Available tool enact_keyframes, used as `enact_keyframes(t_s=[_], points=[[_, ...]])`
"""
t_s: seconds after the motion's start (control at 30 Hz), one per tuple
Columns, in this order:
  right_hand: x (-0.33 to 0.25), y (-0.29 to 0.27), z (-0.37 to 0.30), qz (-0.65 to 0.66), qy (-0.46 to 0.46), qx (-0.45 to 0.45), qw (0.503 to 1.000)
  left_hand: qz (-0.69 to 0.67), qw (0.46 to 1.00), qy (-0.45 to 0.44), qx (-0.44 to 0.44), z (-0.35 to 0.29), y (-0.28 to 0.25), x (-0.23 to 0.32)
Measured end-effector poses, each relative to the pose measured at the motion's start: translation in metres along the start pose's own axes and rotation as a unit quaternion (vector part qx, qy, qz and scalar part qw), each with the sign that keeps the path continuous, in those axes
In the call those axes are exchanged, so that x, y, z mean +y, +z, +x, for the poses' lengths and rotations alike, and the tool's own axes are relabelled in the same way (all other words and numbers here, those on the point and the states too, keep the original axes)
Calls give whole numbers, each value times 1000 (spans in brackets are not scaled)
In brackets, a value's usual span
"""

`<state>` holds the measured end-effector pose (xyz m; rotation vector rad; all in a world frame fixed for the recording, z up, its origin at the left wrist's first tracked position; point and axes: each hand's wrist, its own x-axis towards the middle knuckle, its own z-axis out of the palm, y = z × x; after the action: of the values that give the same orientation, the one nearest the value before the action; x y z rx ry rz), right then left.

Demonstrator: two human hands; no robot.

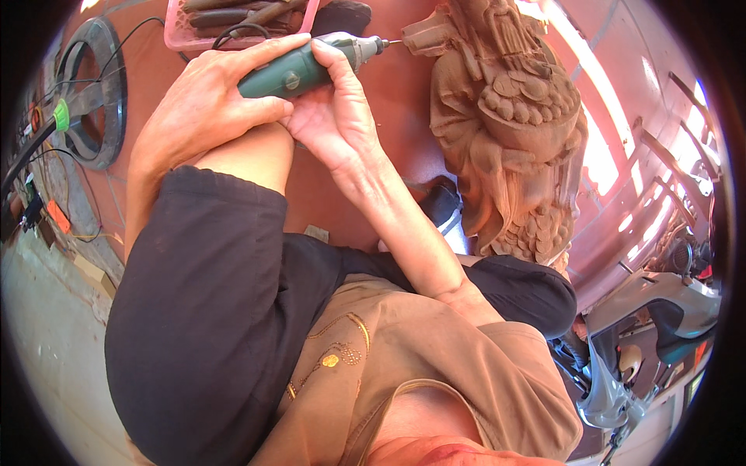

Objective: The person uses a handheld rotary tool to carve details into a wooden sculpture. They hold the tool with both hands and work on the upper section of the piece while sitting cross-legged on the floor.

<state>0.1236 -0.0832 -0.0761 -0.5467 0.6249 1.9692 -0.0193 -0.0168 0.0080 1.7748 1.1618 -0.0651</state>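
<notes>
A green rotary tool (289, 75) with a grey nose lies across both my hands, its thin bit pointing right. My left hand (203, 99) wraps the tool's rear part, with that forearm beside my raised knee. Around the front part closes my right hand (336, 116), its thumb on top of the body. The bit's tip meets the near edge of a brown carved wooden statue (509, 132); I cannot tell whether it touches. Draped robes, a basket heaped with round shapes and more round pieces lower down are carved on the statue.
A pink plastic basket (175, 31) at the top holds several dark-handled tools. On the left stands a round dark fan-like base (116, 101) with cables around it. A grey motorbike (672, 299) stands at the right. The floor is red tile.
</notes>
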Motion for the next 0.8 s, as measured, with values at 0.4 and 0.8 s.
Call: enact_keyframes(t_s=[0.4,0.8], points=[[-21,-4,-15,-43,-52,22,997,-39,991,104,77,16,25,-2],[-33,-11,-14,-42,-55,24,997,-8,999,32,11,26,28,7]])
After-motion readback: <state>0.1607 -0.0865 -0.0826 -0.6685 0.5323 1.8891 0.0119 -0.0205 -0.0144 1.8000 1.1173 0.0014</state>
